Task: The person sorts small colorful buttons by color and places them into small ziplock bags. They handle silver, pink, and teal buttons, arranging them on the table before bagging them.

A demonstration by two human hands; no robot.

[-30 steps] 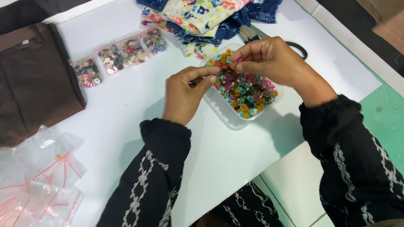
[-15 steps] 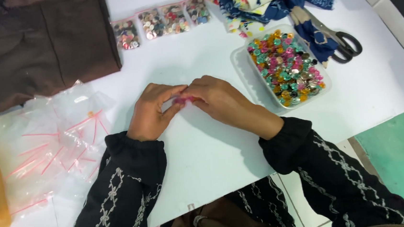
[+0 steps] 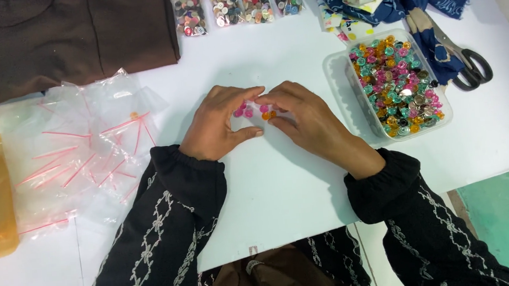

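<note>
Beside both hands, clear tub [image 3: 338,70] of colourful buttons [image 3: 396,86], bagged buttons [image 3: 236,5] beyond

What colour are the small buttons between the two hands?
Mostly pink, with one or two orange buttons, seen in the head view.

Lighting is bright and even, apparently from overhead. The white table [image 3: 271,45] reads near overexposed but holds detail. Soft, short shadows fall beneath the left hand [image 3: 219,123] and right hand [image 3: 307,117] and left of the clear tray [image 3: 337,79]. The clear plastic bags [image 3: 84,138] show faint sheen. Focus is sharp centrally; slight softness and wide-angle stretch appear at the frame edges.
</note>
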